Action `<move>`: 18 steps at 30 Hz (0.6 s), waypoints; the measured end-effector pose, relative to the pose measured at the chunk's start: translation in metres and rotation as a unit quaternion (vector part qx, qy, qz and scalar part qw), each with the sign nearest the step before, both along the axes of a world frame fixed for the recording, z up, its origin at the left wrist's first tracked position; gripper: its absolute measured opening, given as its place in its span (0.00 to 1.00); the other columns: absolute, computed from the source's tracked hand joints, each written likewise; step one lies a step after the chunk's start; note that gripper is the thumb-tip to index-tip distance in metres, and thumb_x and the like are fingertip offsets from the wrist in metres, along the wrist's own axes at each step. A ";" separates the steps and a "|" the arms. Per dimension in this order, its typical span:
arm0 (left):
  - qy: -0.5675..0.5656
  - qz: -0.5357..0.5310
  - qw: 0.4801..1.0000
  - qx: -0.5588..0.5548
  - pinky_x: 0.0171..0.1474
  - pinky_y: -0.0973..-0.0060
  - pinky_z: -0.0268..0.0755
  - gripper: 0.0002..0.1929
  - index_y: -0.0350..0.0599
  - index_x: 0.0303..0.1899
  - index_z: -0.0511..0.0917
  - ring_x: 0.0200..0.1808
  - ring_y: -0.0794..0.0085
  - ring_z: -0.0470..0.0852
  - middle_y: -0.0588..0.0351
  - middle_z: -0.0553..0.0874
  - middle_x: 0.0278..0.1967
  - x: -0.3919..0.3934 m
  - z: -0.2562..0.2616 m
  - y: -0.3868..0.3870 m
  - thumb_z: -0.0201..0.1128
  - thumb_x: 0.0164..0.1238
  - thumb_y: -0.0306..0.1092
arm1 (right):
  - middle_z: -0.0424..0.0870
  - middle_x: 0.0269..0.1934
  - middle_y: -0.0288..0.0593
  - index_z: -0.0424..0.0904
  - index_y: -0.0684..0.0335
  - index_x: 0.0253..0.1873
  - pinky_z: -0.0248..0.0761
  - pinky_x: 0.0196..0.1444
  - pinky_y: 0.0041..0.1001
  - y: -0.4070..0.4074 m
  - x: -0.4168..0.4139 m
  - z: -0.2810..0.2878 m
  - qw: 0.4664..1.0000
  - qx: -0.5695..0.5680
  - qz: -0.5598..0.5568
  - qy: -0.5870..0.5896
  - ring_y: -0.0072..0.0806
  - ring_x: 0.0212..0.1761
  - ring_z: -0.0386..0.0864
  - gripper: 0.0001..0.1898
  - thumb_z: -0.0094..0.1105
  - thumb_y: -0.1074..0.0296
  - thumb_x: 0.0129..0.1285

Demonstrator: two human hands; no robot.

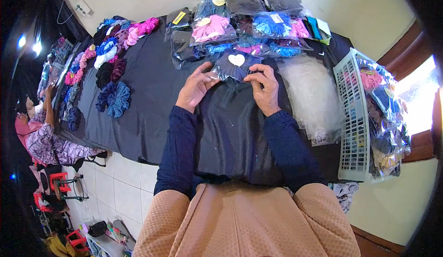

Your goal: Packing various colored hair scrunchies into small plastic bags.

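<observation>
A dark blue-grey fabric scrunchie in a clear plastic bag [236,68], with a white heart-shaped tag, is held flat between both hands. My left hand [198,86] pinches the bag's left lower edge between thumb and fingers. On the opposite edge, my right hand [264,87] grips the bag with bent fingers. Just beyond lie stacked bagged scrunchies, among them a pink one [211,28] and a blue one [272,24]. Clear empty plastic bags [309,91] lie in a pile to the right of my right hand.
Unbagged scrunchies [118,98] lie in rows at the left of the black-covered table [148,84]. A white plastic basket [353,118] full of bagged scrunchies stands at the right edge. A co-worker [52,136] sits at the far left, one arm over the table. Small plastic tag fasteners lie nearby.
</observation>
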State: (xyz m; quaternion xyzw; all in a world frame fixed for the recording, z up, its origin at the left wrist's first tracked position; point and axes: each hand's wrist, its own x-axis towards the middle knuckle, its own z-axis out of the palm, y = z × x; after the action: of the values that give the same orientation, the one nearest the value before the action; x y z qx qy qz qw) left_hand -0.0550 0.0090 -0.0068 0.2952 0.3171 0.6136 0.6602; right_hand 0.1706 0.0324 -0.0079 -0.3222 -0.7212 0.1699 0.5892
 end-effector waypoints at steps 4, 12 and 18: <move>-0.034 0.016 0.998 -0.056 0.42 0.78 0.78 0.21 0.36 0.55 0.71 0.37 0.72 0.83 0.54 0.82 0.37 -0.005 0.002 0.001 0.64 0.61 0.28 | 0.77 0.41 0.43 0.82 0.62 0.31 0.70 0.47 0.30 -0.004 -0.001 0.002 0.999 0.031 0.036 -0.026 0.37 0.47 0.75 0.12 0.58 0.88 0.44; 0.105 0.064 0.992 -0.033 0.32 0.82 0.73 0.20 0.39 0.54 0.74 0.27 0.82 0.77 0.63 0.80 0.32 -0.013 0.005 -0.002 0.66 0.61 0.30 | 0.73 0.55 0.49 0.82 0.61 0.43 0.71 0.53 0.36 -0.014 -0.004 0.011 0.988 0.109 0.076 -0.078 0.47 0.59 0.70 0.22 0.55 0.87 0.40; 0.050 0.128 0.990 0.031 0.32 0.86 0.69 0.20 0.45 0.57 0.74 0.29 0.85 0.75 0.66 0.81 0.33 -0.050 0.004 -0.003 0.64 0.63 0.29 | 0.67 0.61 0.50 0.77 0.58 0.56 0.70 0.55 0.36 -0.015 -0.001 0.014 0.992 0.067 0.043 -0.097 0.47 0.60 0.67 0.29 0.58 0.82 0.42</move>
State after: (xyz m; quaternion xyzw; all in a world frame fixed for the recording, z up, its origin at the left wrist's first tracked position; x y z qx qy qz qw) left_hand -0.1050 0.0058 -0.0023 0.3026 0.3661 0.6870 0.5498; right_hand 0.1697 0.0173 0.0061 -0.2653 -0.7979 0.1147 0.5290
